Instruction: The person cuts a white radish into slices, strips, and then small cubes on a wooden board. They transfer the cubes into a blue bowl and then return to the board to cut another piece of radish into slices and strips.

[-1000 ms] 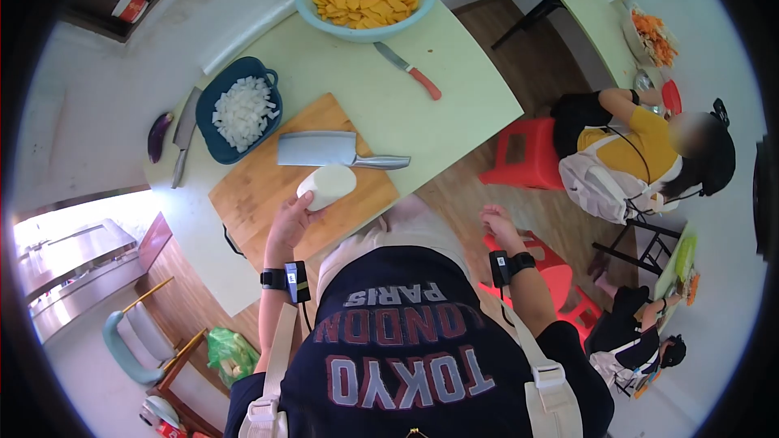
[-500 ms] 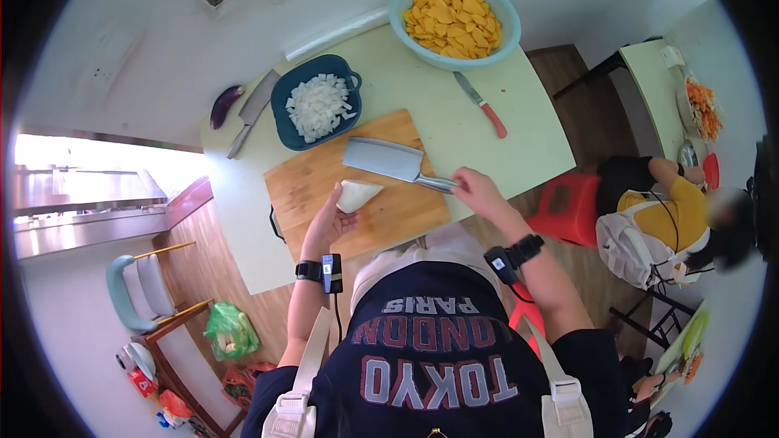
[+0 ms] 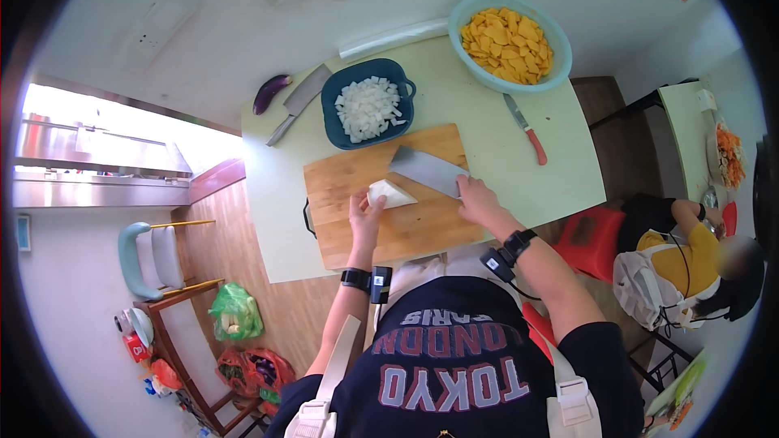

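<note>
My left hand (image 3: 363,212) has its fingers around a wedge-shaped piece of white radish (image 3: 391,194), keeping it on the wooden cutting board (image 3: 430,227). My right hand (image 3: 482,201) is closed on the handle end of a cleaver (image 3: 423,170). The wide blade lies slanted over the board, just beyond the radish and apart from it; the handle is mostly hidden by the fingers. Behind the board stands a dark teal basket (image 3: 330,123) holding white diced pieces (image 3: 367,109).
A light blue basin (image 3: 562,53) of orange-yellow slices stands at the back right. A red-handled knife (image 3: 526,130) lies before it. At the back left are a second cleaver (image 3: 300,101) and an eggplant (image 3: 271,94). Another person (image 3: 677,243) sits to the right near a red stool (image 3: 588,242).
The view has shifted, so the table appears further right. My right hand has moved forward along the cleaver's handle toward the blade, which is angled differently. The radish remains in my left hand.
</note>
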### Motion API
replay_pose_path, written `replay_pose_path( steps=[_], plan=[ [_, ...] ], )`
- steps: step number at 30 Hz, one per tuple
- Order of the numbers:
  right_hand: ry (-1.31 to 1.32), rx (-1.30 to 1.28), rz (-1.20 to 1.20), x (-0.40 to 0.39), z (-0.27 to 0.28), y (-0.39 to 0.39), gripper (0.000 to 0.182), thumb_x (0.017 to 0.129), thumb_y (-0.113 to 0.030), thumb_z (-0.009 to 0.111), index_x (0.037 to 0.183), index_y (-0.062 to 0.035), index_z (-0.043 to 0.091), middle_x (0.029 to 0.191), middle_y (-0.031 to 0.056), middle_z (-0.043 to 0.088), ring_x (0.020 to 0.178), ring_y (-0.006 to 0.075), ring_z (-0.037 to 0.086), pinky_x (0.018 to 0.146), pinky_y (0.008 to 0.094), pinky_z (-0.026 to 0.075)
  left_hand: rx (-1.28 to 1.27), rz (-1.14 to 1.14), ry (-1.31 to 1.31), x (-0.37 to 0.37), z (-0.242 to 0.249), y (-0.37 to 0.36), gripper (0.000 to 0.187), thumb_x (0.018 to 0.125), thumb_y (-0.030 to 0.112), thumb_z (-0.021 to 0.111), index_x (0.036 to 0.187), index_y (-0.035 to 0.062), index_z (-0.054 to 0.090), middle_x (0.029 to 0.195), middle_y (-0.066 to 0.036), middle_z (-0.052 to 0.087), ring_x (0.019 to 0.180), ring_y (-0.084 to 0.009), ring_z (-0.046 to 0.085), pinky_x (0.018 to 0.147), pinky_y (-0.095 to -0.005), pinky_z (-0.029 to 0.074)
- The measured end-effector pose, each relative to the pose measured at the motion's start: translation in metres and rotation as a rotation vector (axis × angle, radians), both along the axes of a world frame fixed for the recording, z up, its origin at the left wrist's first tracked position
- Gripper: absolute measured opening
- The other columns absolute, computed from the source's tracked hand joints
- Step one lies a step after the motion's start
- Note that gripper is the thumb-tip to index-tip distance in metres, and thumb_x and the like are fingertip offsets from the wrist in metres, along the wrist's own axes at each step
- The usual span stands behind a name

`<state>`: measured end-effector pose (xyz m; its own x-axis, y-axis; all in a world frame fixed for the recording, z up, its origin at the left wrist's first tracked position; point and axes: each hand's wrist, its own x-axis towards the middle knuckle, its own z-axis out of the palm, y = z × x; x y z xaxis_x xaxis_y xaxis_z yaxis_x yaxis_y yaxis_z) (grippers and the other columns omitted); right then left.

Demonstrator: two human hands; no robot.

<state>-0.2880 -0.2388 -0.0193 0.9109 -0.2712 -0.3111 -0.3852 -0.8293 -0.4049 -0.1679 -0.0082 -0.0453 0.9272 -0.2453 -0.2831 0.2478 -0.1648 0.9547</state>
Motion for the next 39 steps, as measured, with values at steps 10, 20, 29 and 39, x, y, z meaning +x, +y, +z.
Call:
replay_pose_path(
  steps=[10,20,29,39],
  plan=[
    [-0.115,0.162,-0.023,-0.035,0.092,0.038,0.019,0.088,-0.019,0.046,0.095,-0.0018,0.047,0.082,0.0184,0.059,0.069,0.0371,0.061,0.059,0.0468,0.049,0.138,0.147,-0.279,-0.011,-0.001,-0.014,0.013,0.076,0.015,0.071,0.082,0.0053,0.063,0.104,-0.01,0.048,0.101,-0.0225,0.045,0.09,-0.0323,0.036],
    [-0.036,0.004,0.131,-0.012,0.102,0.074,0.013,0.084,-0.012,0.048,0.088,-0.0001,0.045,0.069,0.0174,0.058,0.057,0.0347,0.06,0.048,0.0421,0.05,0.069,0.24,-0.216,-0.013,0.002,-0.022,0.015,0.076,0.015,0.072,0.081,0.0031,0.064,0.1,-0.008,0.046,0.098,-0.0207,0.045,0.088,-0.0306,0.037],
    [0.05,-0.028,0.143,-0.01,0.115,0.079,0.014,0.078,-0.007,0.05,0.088,0.0013,0.043,0.068,0.0172,0.058,0.059,0.0345,0.062,0.049,0.0417,0.051,0.015,0.309,-0.186,-0.016,0.005,-0.029,0.011,0.076,0.004,0.069,0.082,0.0021,0.06,0.101,-0.009,0.049,0.097,-0.0205,0.047,0.087,-0.03,0.038],
    [0.126,0.096,0.109,0.012,0.12,0.074,0.011,0.078,-0.008,0.05,0.083,0.0012,0.044,0.058,0.0186,0.058,0.055,0.0364,0.06,0.048,0.0434,0.048,-0.101,0.272,-0.131,-0.016,-0.007,-0.024,0.01,0.079,0.009,0.069,0.083,0.0046,0.061,0.106,-0.004,0.04,0.092,-0.0115,0.045,0.064,-0.0214,0.041]
  ],
)
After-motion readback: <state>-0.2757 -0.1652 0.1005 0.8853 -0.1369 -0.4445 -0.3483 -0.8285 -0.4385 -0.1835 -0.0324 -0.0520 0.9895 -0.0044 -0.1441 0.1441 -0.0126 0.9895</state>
